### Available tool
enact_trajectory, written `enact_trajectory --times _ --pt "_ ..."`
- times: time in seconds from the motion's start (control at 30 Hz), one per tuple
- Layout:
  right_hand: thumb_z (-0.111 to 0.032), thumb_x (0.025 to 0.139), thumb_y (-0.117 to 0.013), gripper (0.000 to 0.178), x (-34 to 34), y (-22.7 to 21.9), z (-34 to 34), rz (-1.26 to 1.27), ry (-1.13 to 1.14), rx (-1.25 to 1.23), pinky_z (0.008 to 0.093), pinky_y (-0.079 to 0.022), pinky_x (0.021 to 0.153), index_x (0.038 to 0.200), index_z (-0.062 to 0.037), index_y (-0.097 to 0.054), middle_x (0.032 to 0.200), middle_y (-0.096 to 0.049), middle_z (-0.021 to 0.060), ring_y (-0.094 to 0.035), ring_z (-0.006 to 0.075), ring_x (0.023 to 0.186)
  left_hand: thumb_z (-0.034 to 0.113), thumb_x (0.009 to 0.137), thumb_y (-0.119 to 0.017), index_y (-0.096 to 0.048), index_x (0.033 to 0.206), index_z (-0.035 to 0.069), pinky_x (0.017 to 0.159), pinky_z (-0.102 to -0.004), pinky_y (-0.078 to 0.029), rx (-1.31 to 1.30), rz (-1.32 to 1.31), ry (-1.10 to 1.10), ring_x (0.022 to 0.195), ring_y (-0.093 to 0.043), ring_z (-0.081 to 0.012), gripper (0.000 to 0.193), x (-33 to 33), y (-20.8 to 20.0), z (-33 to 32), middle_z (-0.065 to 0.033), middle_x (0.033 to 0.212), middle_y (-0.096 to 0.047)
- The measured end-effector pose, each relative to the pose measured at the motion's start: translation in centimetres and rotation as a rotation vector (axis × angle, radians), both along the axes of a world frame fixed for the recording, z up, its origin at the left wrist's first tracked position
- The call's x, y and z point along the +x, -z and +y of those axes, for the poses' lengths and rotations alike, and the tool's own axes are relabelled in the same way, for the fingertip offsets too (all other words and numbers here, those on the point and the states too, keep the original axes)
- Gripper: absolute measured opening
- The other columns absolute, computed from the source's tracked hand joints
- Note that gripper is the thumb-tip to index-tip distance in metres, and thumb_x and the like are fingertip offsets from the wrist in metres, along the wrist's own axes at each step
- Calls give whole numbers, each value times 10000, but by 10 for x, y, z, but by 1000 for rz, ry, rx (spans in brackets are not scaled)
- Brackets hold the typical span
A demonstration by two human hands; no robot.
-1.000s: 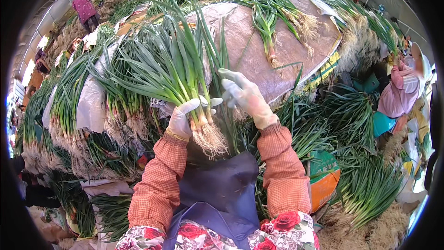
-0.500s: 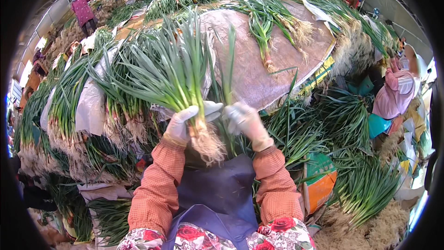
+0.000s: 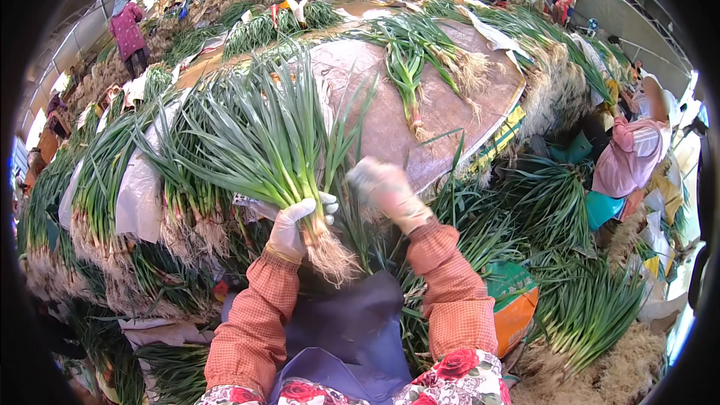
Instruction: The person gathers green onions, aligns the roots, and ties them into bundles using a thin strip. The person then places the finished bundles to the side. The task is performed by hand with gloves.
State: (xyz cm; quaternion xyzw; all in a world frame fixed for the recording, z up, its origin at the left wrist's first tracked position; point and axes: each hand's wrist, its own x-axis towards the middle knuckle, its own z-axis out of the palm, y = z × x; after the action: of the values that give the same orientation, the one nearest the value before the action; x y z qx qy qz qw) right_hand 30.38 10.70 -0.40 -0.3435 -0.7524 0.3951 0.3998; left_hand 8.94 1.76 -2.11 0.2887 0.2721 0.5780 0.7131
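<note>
My gloved left hand [image 3: 291, 229] is closed round a bunch of green garlic [image 3: 289, 157] above my dark apron [image 3: 337, 315]. The long flat leaves fan up and to the left, and the pale roots [image 3: 330, 255] hang below my fingers. Just right of the bunch is my gloved right hand [image 3: 386, 191], smeared by motion; whether anything is in its fingers cannot be seen. A few leaves [image 3: 346, 139] stand between the bunch and this hand. Beyond, some loose stalks [image 3: 409, 90] lie on a brownish sheet [image 3: 360, 67].
Root-ended bundles [image 3: 97, 187] hang over the pile's edge at left. More greens [image 3: 592, 307] lie at lower right, beside a green and orange sack [image 3: 514, 304]. A person in pink [image 3: 634, 146] sits at right; another person [image 3: 129, 34] stands far left.
A leafy stalk that was upright at my right hand now shows beside the bunch. My right hand has tilted left and up; the left still grips the bunch. The whole view has shifted slightly.
</note>
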Motion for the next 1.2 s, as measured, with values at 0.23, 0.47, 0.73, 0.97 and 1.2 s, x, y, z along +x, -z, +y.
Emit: enact_trajectory --times 0.23,0.47,0.73,0.97,1.2 --pt "-402 945 -566 423 73 -3 129 -534 781 -49 391 -505 803 1123 -21 -619 992 -692 173 -674 259 892 63 876 -589 -344 1467 63 759 -369 -588 27 -219 -2 1210 -553 -401 639 16 -1 -13 -202 1444 -449" --pt "-284 902 -645 267 55 8 66 264 601 -154 424 -527 629 971 -30 -602 823 -686 199 -675 358 722 198 872 -633 -604 1150 -45 825 -419 -568 120 -33 -48 932 -677 -270 371 6 -22 2 -147 1067 -682" --pt "-83 774 -621 158 25 42 -20 -636 316 746 387 -507 534 918 -142 -595 728 -626 57 -644 258 595 189 913 -590 -622 1163 -42 886 -415 -540 4 -61 54 1028 -644 -296 342 45 -21 50 -246 1251 -608" --pt "-223 967 -586 210 29 4 -14 235 198 -366 284 -493 577 1048 -44 -661 763 -649 63 -604 95 622 191 873 -632 -646 1117 -13 922 -446 -525 66 -130 -13 1049 -640 -339 319 22 -6 19 -272 1209 -617" --pt "-401 914 -604 378 -47 11 -6 -438 298 109 466 -505 732 1057 -54 -648 844 -661 206 -632 411 816 157 844 -647 -628 1055 -11 793 -391 -554 -3 278 -65 841 -663 -266 271 23 -26 -3 -147 944 -674"
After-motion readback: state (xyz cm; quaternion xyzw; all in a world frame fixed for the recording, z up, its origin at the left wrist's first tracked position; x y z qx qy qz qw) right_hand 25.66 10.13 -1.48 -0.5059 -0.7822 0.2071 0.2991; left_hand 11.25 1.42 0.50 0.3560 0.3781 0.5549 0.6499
